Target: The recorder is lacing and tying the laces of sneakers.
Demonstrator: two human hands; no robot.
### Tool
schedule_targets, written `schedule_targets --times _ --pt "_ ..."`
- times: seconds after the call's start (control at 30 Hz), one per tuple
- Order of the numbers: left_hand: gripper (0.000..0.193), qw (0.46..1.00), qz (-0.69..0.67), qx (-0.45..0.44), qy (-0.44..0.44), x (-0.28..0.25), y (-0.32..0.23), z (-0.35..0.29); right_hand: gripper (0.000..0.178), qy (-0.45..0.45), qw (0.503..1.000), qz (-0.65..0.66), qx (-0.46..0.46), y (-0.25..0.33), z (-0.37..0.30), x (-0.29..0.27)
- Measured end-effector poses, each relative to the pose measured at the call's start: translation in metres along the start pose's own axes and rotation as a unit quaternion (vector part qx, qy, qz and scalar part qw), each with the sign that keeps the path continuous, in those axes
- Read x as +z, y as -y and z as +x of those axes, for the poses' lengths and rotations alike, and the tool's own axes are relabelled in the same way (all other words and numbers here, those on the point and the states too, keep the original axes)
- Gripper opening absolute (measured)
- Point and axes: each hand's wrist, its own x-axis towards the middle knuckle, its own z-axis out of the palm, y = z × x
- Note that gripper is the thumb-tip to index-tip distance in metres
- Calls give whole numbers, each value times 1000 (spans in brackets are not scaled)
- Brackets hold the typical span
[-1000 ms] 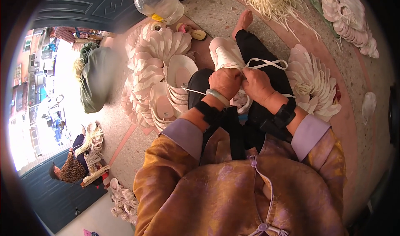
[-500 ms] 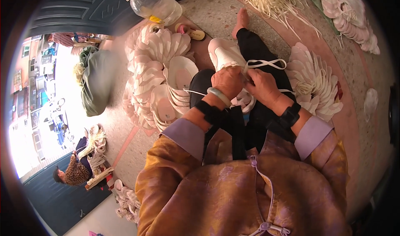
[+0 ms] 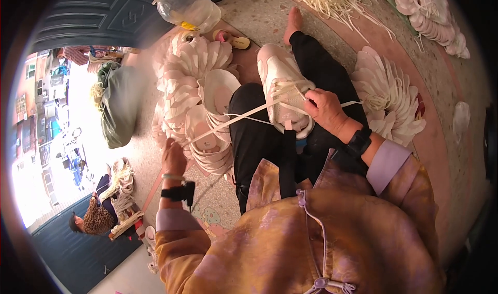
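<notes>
The left hand (image 3: pixel 174 158) is closed on a white lace (image 3: pixel 236 119), drawn taut out to the left. The right hand (image 3: pixel 324 109) is closed around the lace at a pale pink shoe (image 3: pixel 282 89) resting on the lap. Fanned shoe uppers (image 3: pixel 192 86) lie beyond, on the floor.

Pale pink-and-white shoe (image 3: pixel 282 86), cream lace (image 3: pixel 244 116), black trousers (image 3: pixel 259 138) — mottled orange-and-lilac jacket (image 3: pixel 321 242), speckled terrazzo floor (image 3: pixel 259 14).

Mustard-and-lilac patterned jacket (image 3: pixel 332 242), lilac cuffs, black wrist straps, black trousers, possibly bare feet.
</notes>
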Motion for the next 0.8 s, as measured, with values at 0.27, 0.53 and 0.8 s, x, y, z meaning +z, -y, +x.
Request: schedule_targets --times 0.27,0.53,0.8 --pt "11 992 -76 -80 59 6 36 -35 13 5 1000 5 -12 -4 0 -1" --pt "14 948 -299 93 -61 -13 -151 74 17 8 992 83 95 4 13 -2" --pt "22 914 -338 223 2 3 -219 108 10 -30 996 41 71 -3 32 8"
